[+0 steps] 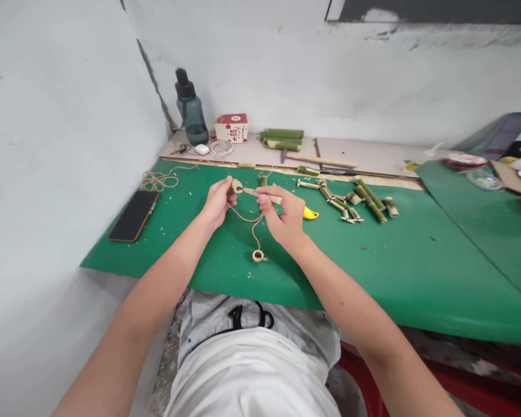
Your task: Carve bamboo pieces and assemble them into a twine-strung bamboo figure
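Observation:
My left hand (218,202) pinches a short bamboo piece (237,186) with its open end facing right. In my right hand (284,214) is a wooden-handled tool (269,197), its thin tip at the opening of that piece. A thin brown cord (255,231) runs from near my left fingers, loops below the tool and drops to a small bamboo ring (257,255) lying on the green mat (226,272). Just right of my right hand lies a yellow object (311,214), partly hidden by the hand.
A phone (134,216) and coiled cord (158,181) lie at the left. Behind stand a bottle (193,116) and a small box (231,128), beside bamboo lengths (282,139) and a hammer (321,160). Tied bamboo figures (336,200) and cut pieces (370,200) lie at the right.

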The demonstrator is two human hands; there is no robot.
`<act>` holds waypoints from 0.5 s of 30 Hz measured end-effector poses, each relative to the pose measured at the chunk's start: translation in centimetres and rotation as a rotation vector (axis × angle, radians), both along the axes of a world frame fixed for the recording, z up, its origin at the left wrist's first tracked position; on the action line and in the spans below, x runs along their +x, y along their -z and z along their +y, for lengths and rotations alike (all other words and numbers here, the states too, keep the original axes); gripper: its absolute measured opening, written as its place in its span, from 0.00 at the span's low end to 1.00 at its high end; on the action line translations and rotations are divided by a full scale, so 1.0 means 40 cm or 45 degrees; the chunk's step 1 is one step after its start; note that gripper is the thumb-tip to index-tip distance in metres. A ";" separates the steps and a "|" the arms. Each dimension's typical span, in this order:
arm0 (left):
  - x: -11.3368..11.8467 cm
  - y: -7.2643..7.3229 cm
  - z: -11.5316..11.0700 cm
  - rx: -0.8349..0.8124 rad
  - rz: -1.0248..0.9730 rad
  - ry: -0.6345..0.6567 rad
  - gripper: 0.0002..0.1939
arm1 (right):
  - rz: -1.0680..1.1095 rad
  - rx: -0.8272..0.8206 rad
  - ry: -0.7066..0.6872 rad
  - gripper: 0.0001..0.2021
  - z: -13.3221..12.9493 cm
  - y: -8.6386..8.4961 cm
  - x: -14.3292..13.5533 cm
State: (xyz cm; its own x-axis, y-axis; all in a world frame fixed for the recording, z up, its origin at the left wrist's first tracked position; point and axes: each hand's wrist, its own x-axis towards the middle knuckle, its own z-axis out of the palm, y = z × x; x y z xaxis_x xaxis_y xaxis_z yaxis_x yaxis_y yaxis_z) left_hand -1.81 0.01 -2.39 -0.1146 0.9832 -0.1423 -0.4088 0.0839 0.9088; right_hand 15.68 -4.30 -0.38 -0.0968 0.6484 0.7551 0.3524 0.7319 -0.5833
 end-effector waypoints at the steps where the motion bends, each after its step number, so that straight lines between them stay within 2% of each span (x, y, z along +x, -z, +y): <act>1: 0.000 0.001 0.000 0.003 0.004 0.002 0.17 | -0.007 0.010 -0.007 0.14 0.000 0.001 -0.001; 9: 0.001 0.005 0.000 0.027 0.014 0.006 0.18 | -0.067 0.049 -0.013 0.10 0.007 0.011 -0.005; 15: 0.001 0.005 0.000 0.032 0.014 0.026 0.17 | -0.107 -0.038 0.006 0.11 0.011 0.012 -0.003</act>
